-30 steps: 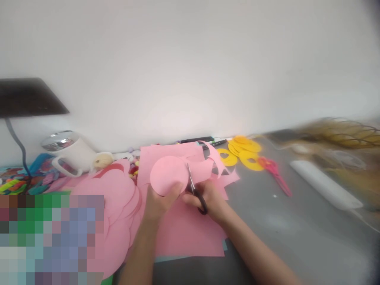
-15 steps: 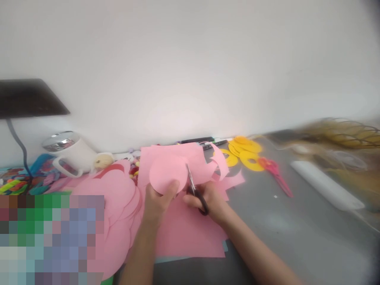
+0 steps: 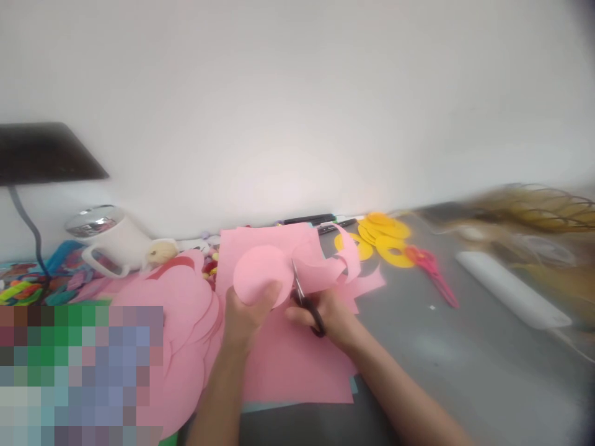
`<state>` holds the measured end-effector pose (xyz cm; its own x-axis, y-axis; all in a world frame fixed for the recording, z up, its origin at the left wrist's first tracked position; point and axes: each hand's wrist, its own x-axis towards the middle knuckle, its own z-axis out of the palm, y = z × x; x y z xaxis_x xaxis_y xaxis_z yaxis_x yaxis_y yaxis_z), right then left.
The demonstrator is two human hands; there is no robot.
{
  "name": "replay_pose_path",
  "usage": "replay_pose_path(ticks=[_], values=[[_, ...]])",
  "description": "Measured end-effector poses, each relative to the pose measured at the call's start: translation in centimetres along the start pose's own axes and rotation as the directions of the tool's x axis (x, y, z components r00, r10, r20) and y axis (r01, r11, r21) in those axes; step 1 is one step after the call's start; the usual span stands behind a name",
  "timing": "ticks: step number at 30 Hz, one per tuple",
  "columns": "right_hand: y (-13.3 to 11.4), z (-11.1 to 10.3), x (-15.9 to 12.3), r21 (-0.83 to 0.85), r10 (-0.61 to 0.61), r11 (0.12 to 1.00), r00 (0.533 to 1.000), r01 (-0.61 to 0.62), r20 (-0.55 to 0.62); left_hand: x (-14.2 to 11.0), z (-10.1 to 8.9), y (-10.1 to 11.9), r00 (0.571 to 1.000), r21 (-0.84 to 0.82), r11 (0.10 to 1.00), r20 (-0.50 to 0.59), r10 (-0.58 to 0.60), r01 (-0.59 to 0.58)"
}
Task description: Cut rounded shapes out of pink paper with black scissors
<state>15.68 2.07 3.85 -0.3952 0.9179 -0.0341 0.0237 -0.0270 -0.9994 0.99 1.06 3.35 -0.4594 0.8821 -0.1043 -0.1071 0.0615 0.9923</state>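
A round pink paper disc (image 3: 261,271) is pinched in my left hand (image 3: 246,316), the thumb lying on its face. My right hand (image 3: 328,316) is closed around the black handles of a pair of scissors (image 3: 299,286). Their blades touch the disc's right edge, where a curling strip of pink paper (image 3: 318,269) stretches away to the right. Beneath both hands lies a stack of pink paper sheets (image 3: 297,371). Left of it, many cut pink paper circles (image 3: 181,303) overlap in a pile.
Yellow paper rings (image 3: 395,251) and pink scissors (image 3: 432,275) lie on the grey table (image 3: 432,378), near a white power strip (image 3: 511,288). Black pens (image 3: 311,220) rest by the wall. A white mug (image 3: 123,241) stands at the left, beside colourful bits (image 3: 28,282).
The pink strip beside the blades has shifted and curled further to the right. The disc has turned slightly in my left hand. Both hands stay in nearly the same place.
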Motion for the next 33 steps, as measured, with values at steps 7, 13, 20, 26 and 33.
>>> replay_pose_path(ticks=[7,13,20,26,33], values=[[0.39,-0.24,0.08,-0.057,-0.010,0.998,1.000,0.010,-0.001,0.18,-0.25,-0.26,1.000,0.050,0.999,0.011,-0.009,0.009],[0.28,-0.16,0.13,-0.064,-0.035,0.997,0.999,0.033,-0.020,0.29,-0.33,-0.62,1.000,0.035,0.999,0.011,-0.016,0.016],[-0.10,-0.10,0.08,-0.091,-0.044,0.995,0.998,0.041,-0.034,0.26,-0.32,-0.46,1.000,0.033,0.999,0.024,-0.017,0.016],[-0.04,-0.18,0.06,-0.124,-0.038,0.992,0.998,0.032,-0.046,0.22,-0.29,-0.35,1.000,0.015,1.000,0.008,-0.019,0.019],[0.01,-0.15,0.12,-0.150,-0.028,0.988,0.998,0.018,-0.062,0.54,-0.43,-1.06,1.000,0.002,1.000,-0.005,-0.025,0.025]])
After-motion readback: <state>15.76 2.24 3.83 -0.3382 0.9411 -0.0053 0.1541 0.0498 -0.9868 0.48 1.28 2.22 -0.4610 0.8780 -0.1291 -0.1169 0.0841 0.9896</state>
